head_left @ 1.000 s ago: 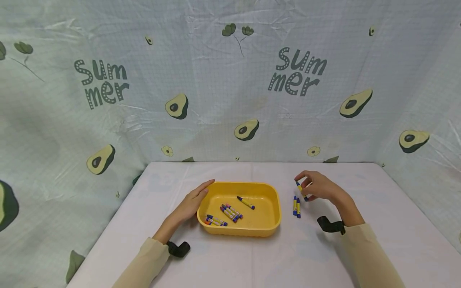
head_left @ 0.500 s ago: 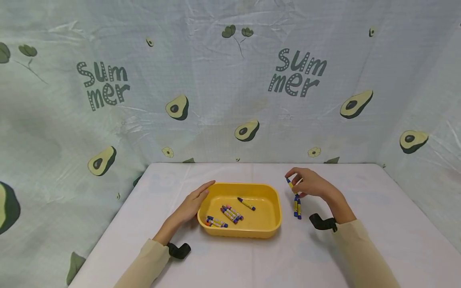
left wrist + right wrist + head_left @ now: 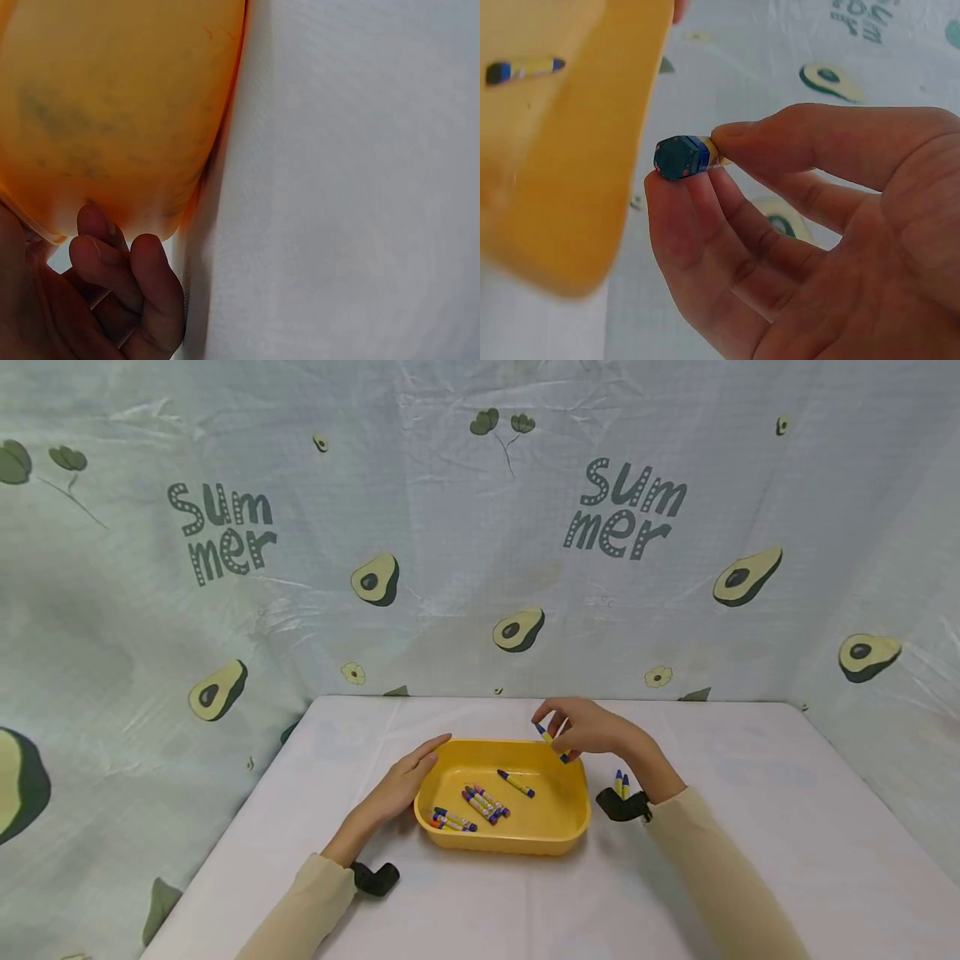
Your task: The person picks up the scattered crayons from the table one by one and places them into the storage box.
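Note:
My right hand [image 3: 592, 728] pinches a crayon [image 3: 682, 157] between thumb and fingers, above the back right corner of a yellow tray [image 3: 506, 845]. This crayon has a yellow wrapper with blue bands and a dark green-blue end. At the tray's left side, my left hand [image 3: 399, 787] holds its edge; in the left wrist view bent fingers [image 3: 157, 281] meet the outer wall. Inside the tray lie a lone crayon [image 3: 516, 783], a middle group of crayons [image 3: 483, 805] and more crayons [image 3: 454, 820] in the front left corner.
Two crayons [image 3: 622, 783] lie on the white tabletop right of the tray, partly hidden by the black wrist camera [image 3: 621, 805]. Behind the table hangs a pale cloth [image 3: 442, 652] printed with avocados and lettering.
My right hand has carried the crayon leftward from beside the two loose crayons to over the tray's right edge. The left hand and tray stay where they were.

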Demonstrator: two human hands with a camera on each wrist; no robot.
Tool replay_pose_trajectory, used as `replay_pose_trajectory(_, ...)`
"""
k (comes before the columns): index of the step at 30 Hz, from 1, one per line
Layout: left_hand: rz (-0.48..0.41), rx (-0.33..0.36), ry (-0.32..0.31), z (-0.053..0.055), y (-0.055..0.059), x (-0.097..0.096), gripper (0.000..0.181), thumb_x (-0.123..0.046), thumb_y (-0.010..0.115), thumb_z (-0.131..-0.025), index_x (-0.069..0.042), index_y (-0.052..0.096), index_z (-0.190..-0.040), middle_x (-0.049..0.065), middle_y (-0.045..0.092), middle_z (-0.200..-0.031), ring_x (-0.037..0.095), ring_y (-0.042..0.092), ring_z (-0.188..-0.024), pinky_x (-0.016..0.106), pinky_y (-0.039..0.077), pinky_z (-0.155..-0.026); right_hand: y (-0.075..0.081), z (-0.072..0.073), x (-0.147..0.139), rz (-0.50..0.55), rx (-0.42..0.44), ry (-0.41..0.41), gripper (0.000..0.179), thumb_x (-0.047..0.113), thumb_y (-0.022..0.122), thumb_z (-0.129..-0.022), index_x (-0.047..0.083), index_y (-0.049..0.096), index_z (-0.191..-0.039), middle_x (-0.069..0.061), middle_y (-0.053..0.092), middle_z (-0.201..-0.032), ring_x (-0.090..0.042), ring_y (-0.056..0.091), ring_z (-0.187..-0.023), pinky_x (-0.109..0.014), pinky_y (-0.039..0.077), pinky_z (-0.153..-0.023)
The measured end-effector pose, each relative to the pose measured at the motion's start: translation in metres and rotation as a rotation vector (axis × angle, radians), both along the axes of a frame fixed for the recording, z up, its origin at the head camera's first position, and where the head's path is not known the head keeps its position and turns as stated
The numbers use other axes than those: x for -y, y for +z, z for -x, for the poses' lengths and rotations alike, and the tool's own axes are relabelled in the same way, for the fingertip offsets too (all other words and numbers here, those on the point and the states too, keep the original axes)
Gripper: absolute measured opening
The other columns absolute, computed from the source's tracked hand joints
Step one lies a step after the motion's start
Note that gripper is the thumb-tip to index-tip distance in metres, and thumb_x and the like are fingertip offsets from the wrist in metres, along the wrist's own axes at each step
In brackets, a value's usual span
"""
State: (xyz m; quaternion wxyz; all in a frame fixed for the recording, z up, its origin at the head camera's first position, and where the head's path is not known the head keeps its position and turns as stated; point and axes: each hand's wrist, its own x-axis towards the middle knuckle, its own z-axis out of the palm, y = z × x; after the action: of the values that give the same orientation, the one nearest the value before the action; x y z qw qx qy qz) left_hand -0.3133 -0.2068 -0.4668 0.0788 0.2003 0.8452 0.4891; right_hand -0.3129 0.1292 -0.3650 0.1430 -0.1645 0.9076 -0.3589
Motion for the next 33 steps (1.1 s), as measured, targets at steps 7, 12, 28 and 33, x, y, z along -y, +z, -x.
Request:
replay_pose_trajectory(7, -0.002, -0.003, -0.012, -0.001, 0.001, -0.001, 0.047, -0.032, 0.032, -0.115, -0.024, 0.039, -0.161, 0.010, 0.041, -0.165, 0.035, 0.038, -0.153, 0.059, 0.025, -0.127, -0.007, 0.004, 0.035, -0.018, 0.043, 0.111, 0.044, -0.001, 0.069, -0.091, 0.007, 0.062, -0.134, -0.016, 0.066, -0.113, -0.022, 0.066, -0.086, -0.033, 0.065, -0.073)
replay_pose_trajectory(12, 0.003, 0.002, -0.010, -0.002, 0.003, 0.000, 0.047, -0.033, 0.033, -0.114, -0.025, 0.039, -0.161, 0.008, 0.040, -0.166, 0.034, 0.035, -0.155, 0.058, 0.023, -0.128, -0.019, 0.007, 0.054, -0.063, 0.089, 0.185, 0.044, -0.003, 0.070, -0.090, 0.009, 0.064, -0.132, -0.012, 0.065, -0.111, -0.021, 0.065, -0.085, -0.032, 0.064, -0.071)
replay_pose_trajectory(28, 0.011, 0.002, 0.003, -0.005, 0.004, 0.002, 0.047, -0.033, 0.034, -0.114, -0.026, 0.041, -0.160, 0.007, 0.040, -0.166, 0.032, 0.035, -0.155, 0.056, 0.024, -0.129, -0.046, 0.009, 0.091, -0.227, 0.191, 0.227, 0.033, -0.001, 0.074, -0.089, 0.017, 0.070, -0.116, -0.007, 0.066, -0.099, -0.018, 0.063, -0.067, -0.029, 0.060, -0.063)
replay_pose_trajectory(33, 0.021, -0.010, 0.001, -0.007, 0.006, 0.004, 0.048, -0.034, 0.034, -0.114, -0.024, 0.039, -0.161, 0.009, 0.039, -0.166, 0.035, 0.036, -0.154, 0.059, 0.025, -0.127, -0.040, 0.005, 0.088, -0.227, 0.167, 0.227, 0.034, -0.001, 0.072, -0.090, 0.015, 0.068, -0.120, -0.008, 0.066, -0.095, -0.018, 0.063, -0.068, -0.029, 0.060, -0.066)
